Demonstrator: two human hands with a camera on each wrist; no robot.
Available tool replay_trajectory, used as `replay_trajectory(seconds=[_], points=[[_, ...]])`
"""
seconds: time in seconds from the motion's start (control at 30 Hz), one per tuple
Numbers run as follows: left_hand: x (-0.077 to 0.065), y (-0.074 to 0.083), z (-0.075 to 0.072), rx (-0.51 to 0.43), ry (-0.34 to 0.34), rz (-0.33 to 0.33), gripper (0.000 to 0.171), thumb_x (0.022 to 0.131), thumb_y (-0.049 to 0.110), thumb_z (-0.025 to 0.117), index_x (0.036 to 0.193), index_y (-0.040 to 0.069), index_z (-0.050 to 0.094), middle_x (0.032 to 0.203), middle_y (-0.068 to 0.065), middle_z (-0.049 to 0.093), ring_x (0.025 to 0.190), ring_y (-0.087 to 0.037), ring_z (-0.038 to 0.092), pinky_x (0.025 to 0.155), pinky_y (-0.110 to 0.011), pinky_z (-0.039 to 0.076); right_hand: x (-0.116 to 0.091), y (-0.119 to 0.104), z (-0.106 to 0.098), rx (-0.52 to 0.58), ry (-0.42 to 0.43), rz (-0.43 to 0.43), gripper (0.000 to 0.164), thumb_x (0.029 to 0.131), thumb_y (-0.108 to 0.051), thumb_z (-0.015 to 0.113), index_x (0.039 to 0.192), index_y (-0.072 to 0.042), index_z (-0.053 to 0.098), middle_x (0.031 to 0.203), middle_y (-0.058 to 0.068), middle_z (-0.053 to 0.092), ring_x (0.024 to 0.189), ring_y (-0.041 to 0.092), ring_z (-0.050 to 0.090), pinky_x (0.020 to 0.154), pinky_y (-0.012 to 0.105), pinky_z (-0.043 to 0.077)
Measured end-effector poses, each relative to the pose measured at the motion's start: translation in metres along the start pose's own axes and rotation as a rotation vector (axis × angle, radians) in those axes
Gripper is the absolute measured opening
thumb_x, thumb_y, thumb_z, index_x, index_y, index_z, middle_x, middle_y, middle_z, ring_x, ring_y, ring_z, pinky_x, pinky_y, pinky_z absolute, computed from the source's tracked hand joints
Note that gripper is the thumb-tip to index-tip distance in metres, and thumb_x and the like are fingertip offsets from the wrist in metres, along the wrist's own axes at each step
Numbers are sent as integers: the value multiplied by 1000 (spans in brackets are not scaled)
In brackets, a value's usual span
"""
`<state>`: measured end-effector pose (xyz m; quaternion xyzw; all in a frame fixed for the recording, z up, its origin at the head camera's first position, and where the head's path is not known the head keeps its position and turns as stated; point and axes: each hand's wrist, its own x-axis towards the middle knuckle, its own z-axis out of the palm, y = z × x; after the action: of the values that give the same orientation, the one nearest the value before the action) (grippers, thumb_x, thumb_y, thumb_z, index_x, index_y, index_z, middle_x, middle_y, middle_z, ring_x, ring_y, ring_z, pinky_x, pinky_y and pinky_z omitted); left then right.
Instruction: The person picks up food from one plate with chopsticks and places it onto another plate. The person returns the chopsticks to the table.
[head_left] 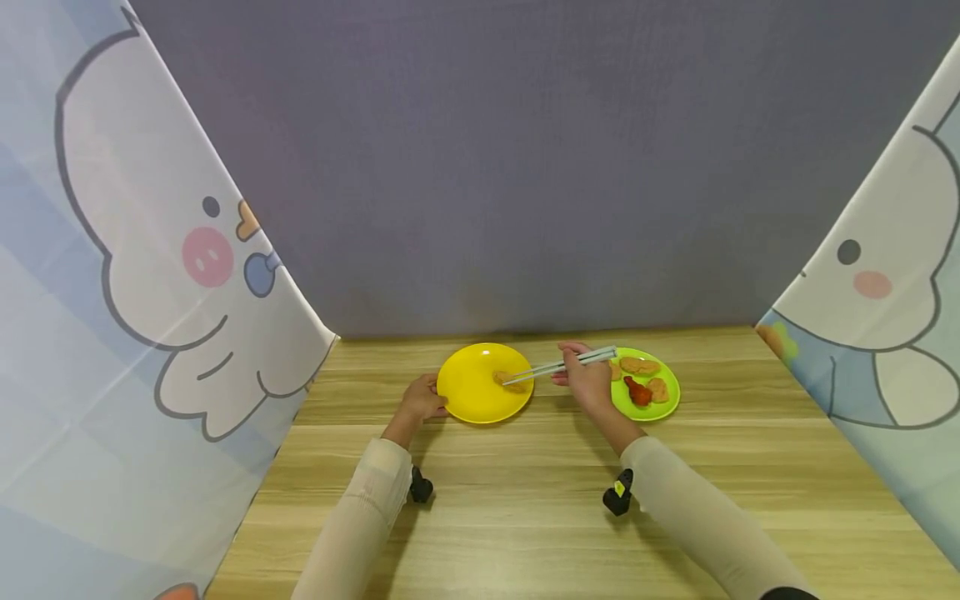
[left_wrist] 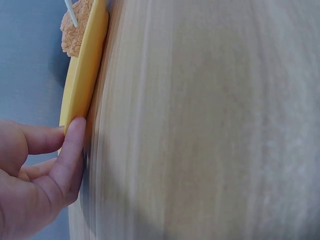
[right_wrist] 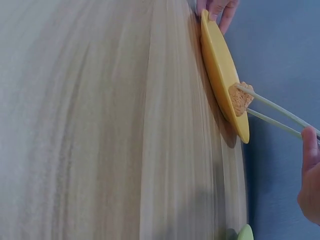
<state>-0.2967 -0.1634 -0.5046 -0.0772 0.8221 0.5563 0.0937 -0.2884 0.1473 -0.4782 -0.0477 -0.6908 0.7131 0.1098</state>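
A yellow plate (head_left: 468,392) lies on the table left of centre. My left hand (head_left: 423,398) pinches its left rim, with thumb on top and fingers beneath in the left wrist view. On the plate's right side sits a brown, crumb-coated fried chicken piece (right_wrist: 239,102). My right hand (head_left: 588,382) grips a pair of pale chopsticks (right_wrist: 277,107), which slant left and down from it. Their tips meet the chicken piece, one on either side of it in the right wrist view.
Beside my right hand stands a green plate (head_left: 673,402). It bears a reddish drumstick (head_left: 638,392) and several brown breaded pieces (head_left: 657,389). A grey wall (head_left: 540,208) rises behind the wooden table (head_left: 517,500), and printed cartoon panels flank it.
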Motion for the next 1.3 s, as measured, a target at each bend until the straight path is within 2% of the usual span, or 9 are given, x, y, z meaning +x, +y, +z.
replay_trajectory(seconds=[0.2, 0.37, 0.57, 0.83, 1.1, 1.3], points=[[-1, 1, -1, -13, -6, -1, 63, 90, -11, 63, 149, -2, 45, 117, -21, 57, 87, -24, 69, 74, -34, 67, -1, -1, -1, 9, -16, -12, 33, 104, -18, 57, 124, 7, 66, 102, 41, 66, 58, 8, 71, 56, 24, 63], [-4, 4, -2, -10, -15, 18, 62, 89, -12, 63, 148, -5, 44, 109, -19, 57, 83, -24, 70, 70, -32, 66, -3, -3, -2, 9, -24, -10, 30, 104, -18, 56, 122, 5, 67, 99, 39, 67, 57, 7, 71, 56, 25, 63], [-1, 2, 0, -6, -4, -2, 62, 90, -11, 62, 149, -2, 45, 118, -21, 57, 86, -23, 69, 74, -33, 66, -4, -5, -5, 7, -22, -1, 28, 104, -18, 57, 121, 2, 68, 91, 28, 69, 58, 9, 71, 57, 28, 64], [-2, 2, 1, -16, 4, -8, 62, 91, -11, 62, 149, -2, 45, 116, -21, 56, 84, -21, 67, 74, -34, 66, -3, -8, -14, 41, -3, -31, 30, 104, -18, 57, 120, 5, 67, 95, 30, 68, 61, 12, 73, 58, 27, 64], [-2, 1, 0, -17, 1, -6, 61, 92, -10, 62, 150, -2, 44, 117, -21, 55, 91, -25, 69, 76, -34, 66, 2, -10, -28, 69, 12, -17, 31, 105, -19, 56, 121, 6, 65, 90, 16, 68, 62, 11, 73, 60, 27, 64], [-4, 2, 0, -20, 5, 0, 61, 91, -11, 62, 149, -4, 45, 121, -25, 56, 94, -27, 69, 76, -35, 67, 3, -16, -43, 48, 34, -6, 30, 105, -20, 54, 120, 4, 64, 95, 18, 66, 63, 12, 74, 60, 26, 64]])
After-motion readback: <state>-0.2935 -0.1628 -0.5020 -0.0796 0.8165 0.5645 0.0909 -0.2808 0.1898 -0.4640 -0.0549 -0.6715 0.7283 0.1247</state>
